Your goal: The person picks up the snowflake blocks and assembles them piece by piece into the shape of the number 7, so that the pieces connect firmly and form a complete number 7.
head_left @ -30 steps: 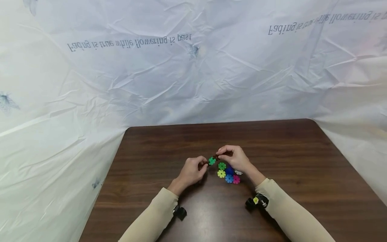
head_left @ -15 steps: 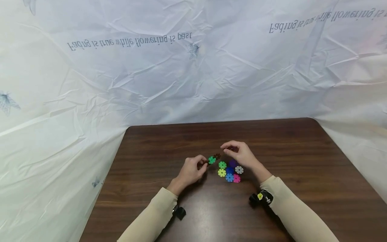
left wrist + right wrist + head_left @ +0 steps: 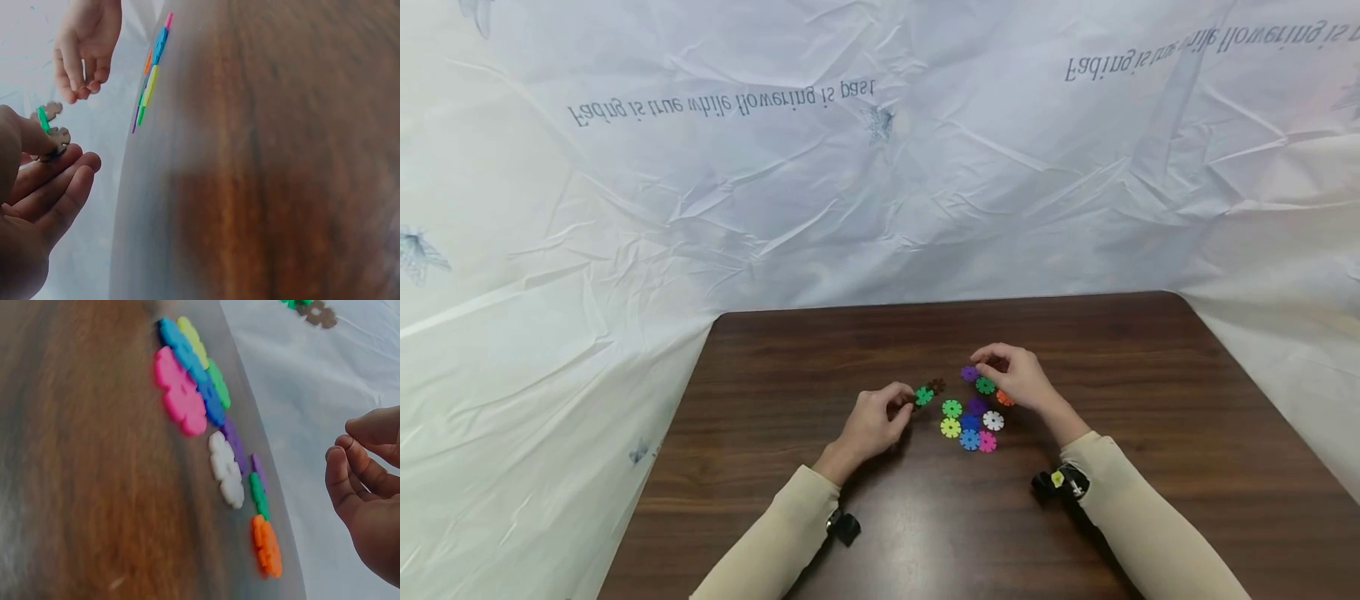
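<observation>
My left hand (image 3: 874, 421) pinches a short chain of notched plastic flower discs between thumb and fingers, above the table. A green disc (image 3: 924, 396) sits in its middle, joined to a brown disc (image 3: 936, 386) at the far end. Another brown disc (image 3: 60, 139) lies by the fingertips in the left wrist view. My right hand (image 3: 1021, 379) hovers over a purple disc (image 3: 968, 373), a green disc (image 3: 985, 385) and an orange disc (image 3: 1005, 398) that lie on the table. Its fingers bend loosely toward the thumb, and nothing shows between them.
Between the hands lies a cluster of loose discs, among them yellow (image 3: 951, 427), white (image 3: 993, 421), light blue (image 3: 969, 439) and pink (image 3: 987, 442). They rest on a dark wooden table (image 3: 790, 367). A white printed sheet (image 3: 850, 208) hangs behind it.
My right hand has let go of the brown disc at the chain's end and moved right, uncovering several loose discs. The left hand holds the chain almost still.
</observation>
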The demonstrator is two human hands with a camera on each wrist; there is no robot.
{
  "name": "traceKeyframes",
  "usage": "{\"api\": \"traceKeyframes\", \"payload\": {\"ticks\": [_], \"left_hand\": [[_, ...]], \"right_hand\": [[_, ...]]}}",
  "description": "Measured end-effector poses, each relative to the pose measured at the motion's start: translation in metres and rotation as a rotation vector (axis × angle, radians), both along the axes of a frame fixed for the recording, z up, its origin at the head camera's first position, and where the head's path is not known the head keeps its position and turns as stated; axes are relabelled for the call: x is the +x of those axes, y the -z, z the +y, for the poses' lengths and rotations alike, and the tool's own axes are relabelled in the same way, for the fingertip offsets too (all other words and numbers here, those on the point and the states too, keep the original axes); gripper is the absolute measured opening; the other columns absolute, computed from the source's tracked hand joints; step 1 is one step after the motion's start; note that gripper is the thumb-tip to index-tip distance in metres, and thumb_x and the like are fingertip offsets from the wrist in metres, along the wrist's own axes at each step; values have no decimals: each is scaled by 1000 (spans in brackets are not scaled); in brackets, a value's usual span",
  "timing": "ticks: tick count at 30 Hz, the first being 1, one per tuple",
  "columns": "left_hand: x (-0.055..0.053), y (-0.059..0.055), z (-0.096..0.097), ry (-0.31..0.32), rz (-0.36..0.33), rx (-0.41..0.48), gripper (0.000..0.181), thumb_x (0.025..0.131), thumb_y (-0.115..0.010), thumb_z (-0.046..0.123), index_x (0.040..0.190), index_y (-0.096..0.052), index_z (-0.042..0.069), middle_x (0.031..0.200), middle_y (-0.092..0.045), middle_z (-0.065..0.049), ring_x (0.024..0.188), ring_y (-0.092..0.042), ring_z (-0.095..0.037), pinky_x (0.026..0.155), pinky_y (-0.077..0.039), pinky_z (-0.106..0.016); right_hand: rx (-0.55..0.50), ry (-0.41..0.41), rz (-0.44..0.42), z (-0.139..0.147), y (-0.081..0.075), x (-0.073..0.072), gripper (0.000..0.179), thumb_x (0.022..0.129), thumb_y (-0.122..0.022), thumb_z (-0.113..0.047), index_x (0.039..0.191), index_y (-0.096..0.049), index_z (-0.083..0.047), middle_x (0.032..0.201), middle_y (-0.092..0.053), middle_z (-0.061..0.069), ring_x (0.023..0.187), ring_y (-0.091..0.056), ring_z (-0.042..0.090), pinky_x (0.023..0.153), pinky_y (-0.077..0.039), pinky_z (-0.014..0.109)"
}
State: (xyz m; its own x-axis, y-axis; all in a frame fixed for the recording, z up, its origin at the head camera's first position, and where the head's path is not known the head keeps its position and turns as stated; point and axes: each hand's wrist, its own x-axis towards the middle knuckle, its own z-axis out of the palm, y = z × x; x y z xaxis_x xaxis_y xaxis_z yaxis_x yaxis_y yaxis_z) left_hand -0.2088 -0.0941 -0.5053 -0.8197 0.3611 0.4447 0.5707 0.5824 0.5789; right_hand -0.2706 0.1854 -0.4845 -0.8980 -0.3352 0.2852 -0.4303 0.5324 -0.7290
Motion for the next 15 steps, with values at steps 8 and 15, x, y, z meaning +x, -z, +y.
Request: {"api": "traceKeyframes", "payload": {"ticks": [8, 15], "left_hand": [[1, 1, 0, 12, 3, 54, 8, 95, -59, 14, 92, -66, 16, 83, -70, 4, 68, -62, -2, 64, -52, -20], [-1, 4, 2, -28, 65, 123, 18, 85, -59, 4, 73, -51, 15, 105, -71, -5, 81, -66, -11, 65, -50, -22]], "right_hand": [[60, 21, 31, 6, 10, -3, 15, 95, -64, -19, 106, -71, -13, 103, -71, 5, 82, -62, 15, 71, -51, 33], [62, 17, 8, 7, 12, -4, 15, 96, -63, -19, 106, -71, -11, 102, -71, 5, 81, -62, 16, 70, -51, 33]]}}
